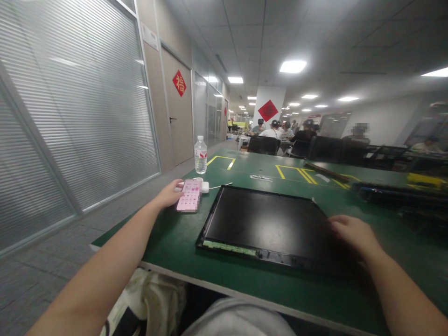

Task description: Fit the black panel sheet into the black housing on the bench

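Observation:
My left hand (171, 193) grips the left edge of a smartphone (189, 196) whose lit screen shows pink app icons. The phone lies near the left side of the green table, screen up. A black flat screen panel (266, 224) lies in front of me, with a green strip along its near left frame. At its right edge is my right hand (352, 233), fingers closed on the rim; the fingertips are partly hidden. Just behind the phone sit a white charger (205, 187) and a thin white cable.
A clear water bottle (200, 156) stands upright at the table's back left. Yellow tape marks (280, 171) run across the green table (168, 247). Dark equipment (381, 193) lies at the right. A pale bag (157, 298) hangs below the near edge. Several people sit farther back.

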`<move>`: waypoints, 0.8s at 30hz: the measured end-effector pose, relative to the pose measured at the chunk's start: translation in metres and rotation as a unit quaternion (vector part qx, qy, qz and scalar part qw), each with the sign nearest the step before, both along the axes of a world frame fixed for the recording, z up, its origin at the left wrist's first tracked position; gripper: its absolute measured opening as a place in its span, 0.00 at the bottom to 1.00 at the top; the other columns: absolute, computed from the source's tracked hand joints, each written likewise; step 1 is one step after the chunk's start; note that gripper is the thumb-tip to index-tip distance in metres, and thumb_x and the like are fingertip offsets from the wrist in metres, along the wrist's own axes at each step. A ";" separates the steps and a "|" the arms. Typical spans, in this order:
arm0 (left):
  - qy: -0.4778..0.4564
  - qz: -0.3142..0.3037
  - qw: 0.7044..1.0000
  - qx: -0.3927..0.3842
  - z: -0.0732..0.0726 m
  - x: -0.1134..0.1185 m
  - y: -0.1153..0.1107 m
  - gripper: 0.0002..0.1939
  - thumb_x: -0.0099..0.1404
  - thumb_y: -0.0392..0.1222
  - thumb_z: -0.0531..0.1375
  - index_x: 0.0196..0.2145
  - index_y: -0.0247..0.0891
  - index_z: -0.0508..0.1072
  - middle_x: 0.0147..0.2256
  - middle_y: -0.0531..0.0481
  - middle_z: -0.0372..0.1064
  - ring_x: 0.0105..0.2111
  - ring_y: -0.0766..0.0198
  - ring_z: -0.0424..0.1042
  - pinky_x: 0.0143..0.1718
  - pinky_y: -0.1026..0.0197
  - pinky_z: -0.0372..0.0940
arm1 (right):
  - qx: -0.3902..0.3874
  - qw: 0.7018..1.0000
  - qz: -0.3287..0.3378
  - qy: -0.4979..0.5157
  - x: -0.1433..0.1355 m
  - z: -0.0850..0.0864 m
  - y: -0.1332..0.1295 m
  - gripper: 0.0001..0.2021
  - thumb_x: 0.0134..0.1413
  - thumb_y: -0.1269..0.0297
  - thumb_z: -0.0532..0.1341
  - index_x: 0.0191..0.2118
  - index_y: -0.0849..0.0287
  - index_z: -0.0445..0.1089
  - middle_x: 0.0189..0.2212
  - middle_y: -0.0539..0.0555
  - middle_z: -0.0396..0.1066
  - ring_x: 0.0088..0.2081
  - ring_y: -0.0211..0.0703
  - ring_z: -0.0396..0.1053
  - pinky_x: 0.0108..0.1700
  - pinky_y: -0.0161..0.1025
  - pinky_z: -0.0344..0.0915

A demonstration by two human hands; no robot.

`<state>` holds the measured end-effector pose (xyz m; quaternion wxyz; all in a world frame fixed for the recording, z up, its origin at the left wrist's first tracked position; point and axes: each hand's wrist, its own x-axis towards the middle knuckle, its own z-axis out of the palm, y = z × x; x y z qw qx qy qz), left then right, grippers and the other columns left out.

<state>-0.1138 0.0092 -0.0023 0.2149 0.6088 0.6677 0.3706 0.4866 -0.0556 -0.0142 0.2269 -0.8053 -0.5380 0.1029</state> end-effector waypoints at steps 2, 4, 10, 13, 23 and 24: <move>0.061 0.036 0.997 0.009 0.002 0.003 0.002 0.29 0.59 0.39 0.58 0.58 0.35 0.65 0.55 0.37 0.69 0.49 0.48 0.74 0.53 0.49 0.67 | -0.002 1.000 -0.001 -0.002 0.000 0.001 0.000 0.16 0.47 0.62 0.57 0.41 0.54 0.79 0.27 0.53 0.78 0.32 0.50 0.75 0.37 0.41 0.66; 0.142 0.054 0.987 0.049 0.007 0.013 -0.001 0.26 0.59 0.39 0.57 0.56 0.33 0.68 0.54 0.35 0.69 0.54 0.45 0.70 0.58 0.47 0.62 | 0.003 1.000 -0.001 -0.004 -0.001 0.002 -0.001 0.16 0.47 0.63 0.57 0.40 0.54 0.79 0.27 0.53 0.78 0.32 0.50 0.75 0.36 0.42 0.66; 0.219 -0.156 0.954 0.133 0.007 0.086 -0.038 0.22 0.63 0.44 0.57 0.54 0.39 0.72 0.55 0.38 0.68 0.59 0.47 0.64 0.62 0.48 0.56 | 0.020 1.000 -0.004 0.021 -0.008 0.010 -0.007 0.16 0.49 0.62 0.55 0.40 0.56 0.78 0.30 0.54 0.79 0.30 0.48 0.75 0.36 0.42 0.67; 0.213 -0.244 0.940 0.111 -0.006 0.124 -0.052 0.27 0.61 0.51 0.61 0.57 0.42 0.71 0.63 0.38 0.61 0.65 0.45 0.55 0.65 0.46 0.51 | 0.069 0.997 -0.029 -0.026 -0.005 0.011 -0.009 0.17 0.50 0.60 0.55 0.40 0.56 0.79 0.34 0.57 0.79 0.37 0.54 0.75 0.38 0.44 0.67; 0.264 -0.134 0.955 -0.037 -0.008 0.160 -0.028 0.30 0.64 0.54 0.57 0.58 0.32 0.67 0.66 0.21 0.51 0.66 0.27 0.50 0.59 0.34 0.51 | -0.115 0.989 0.013 -0.093 0.023 0.000 0.029 0.07 0.43 0.62 0.61 0.25 0.58 0.75 0.34 0.63 0.78 0.39 0.58 0.76 0.38 0.45 0.70; 0.258 -0.122 0.957 -0.051 -0.009 0.161 -0.028 0.30 0.63 0.54 0.57 0.57 0.32 0.68 0.65 0.20 0.52 0.64 0.26 0.54 0.57 0.34 0.54 | -0.131 0.987 0.016 -0.091 0.023 -0.003 0.031 0.06 0.42 0.63 0.61 0.22 0.57 0.74 0.32 0.62 0.78 0.37 0.56 0.77 0.36 0.44 0.70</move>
